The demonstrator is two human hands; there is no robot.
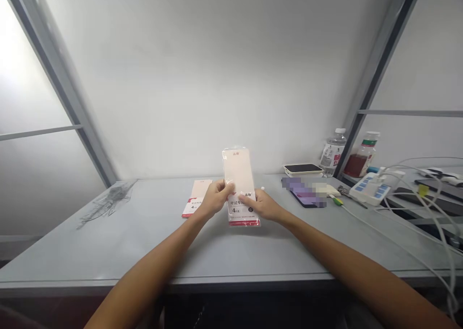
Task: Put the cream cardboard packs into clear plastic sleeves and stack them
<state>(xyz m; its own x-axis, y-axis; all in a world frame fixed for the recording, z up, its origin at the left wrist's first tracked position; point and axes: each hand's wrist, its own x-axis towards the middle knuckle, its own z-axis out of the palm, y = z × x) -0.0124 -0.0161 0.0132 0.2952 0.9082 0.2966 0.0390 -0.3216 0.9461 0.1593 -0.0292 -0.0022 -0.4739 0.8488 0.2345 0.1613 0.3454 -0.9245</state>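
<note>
Both hands hold up a flat packet (238, 170) in a clear plastic sleeve, pale pink above with a white and red printed band below. My left hand (216, 196) grips its left edge, thumb across the front. On the opposite edge, my right hand (264, 204) is closed the same way, with its thumb over the printed part. The fingers behind the packet are hidden. A second packet (197, 194) of like print lies on the desk behind my left hand, partly covered by it.
On the grey desk (108, 252), a phone (304, 194) and a white-edged device (303, 170) lie to the right. Beyond them stand a water bottle (333, 153) and a jar of red liquid (361, 155). A power strip (374, 189) sits among loose cables. Dark scribbles (112, 201) mark the left side.
</note>
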